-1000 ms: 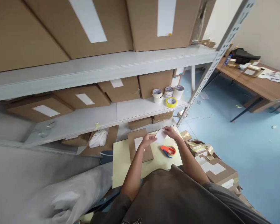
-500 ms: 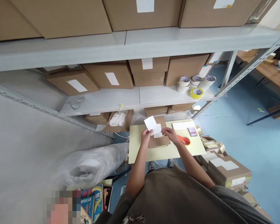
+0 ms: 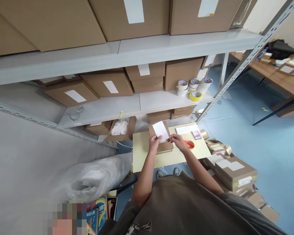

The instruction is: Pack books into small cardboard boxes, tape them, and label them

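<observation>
A white paper sheet [image 3: 161, 130] is held above a brown cardboard box [image 3: 166, 146] on the pale yellow table [image 3: 142, 160]. My left hand [image 3: 154, 143] pinches the sheet's lower left corner between thumb and fingers. At its lower right edge, my right hand [image 3: 176, 141] has its fingertips closed on the sheet. Orange-handled scissors [image 3: 189, 144] lie just right of my right hand. Behind them on the table are a white flat item [image 3: 183, 130] and a small purple item [image 3: 196, 134].
A metal shelf [image 3: 107, 112] with cardboard boxes and tape rolls [image 3: 182, 87] stands beyond the table. Bubble wrap [image 3: 95, 176] and books [image 3: 98, 212] are at the left. Stacked boxes [image 3: 236, 173] stand on the right. Another table [image 3: 279, 75] is at the far right.
The sheet has turned more upright over the box, and my right hand has come to its edge. The whole view has shifted slightly toward the right.
</observation>
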